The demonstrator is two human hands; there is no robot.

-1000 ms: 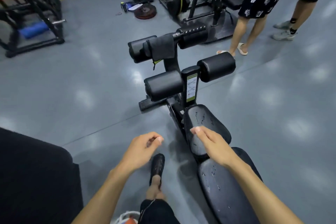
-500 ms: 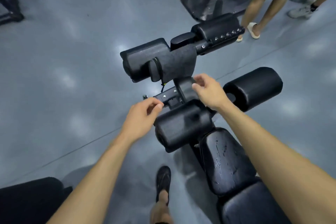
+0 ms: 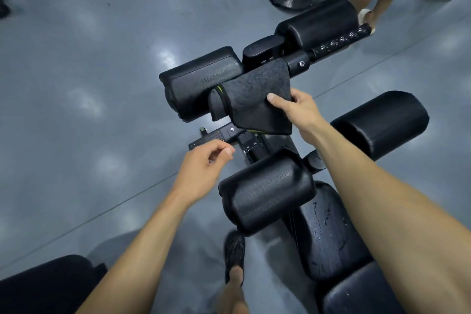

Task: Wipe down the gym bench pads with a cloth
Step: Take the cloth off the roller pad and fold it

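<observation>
Nearest: seat pad (image 3: 328, 232) of the bench, bottom right, beaded with droplets, so not yet wiped. Just beyond it, the near left roller pad (image 3: 266, 192); its partner, the near right roller pad (image 3: 379, 122), sits past the right forearm. No sign that either has been wiped.

Left hand (image 3: 204, 168) hovers over the frame between the roller rows, fingers loosely curled, holding nothing.

Right hand (image 3: 295, 107) pinches the right edge of the cloth (image 3: 257, 99), thumb on top, fingers behind it.

Cloth: dark grey, textured like towelling, thin yellow-green trim. Draped over the upper bar, beside the far left roller pad (image 3: 201, 81), its lower edge hanging free above the frame.

Far right roller pad (image 3: 318, 24) lies beyond (someone's legs stand further off, top right).

Judgement: task at the very start. Cloth being picked up; every pad left to wipe, the wet seat pad the obvious first target.
</observation>
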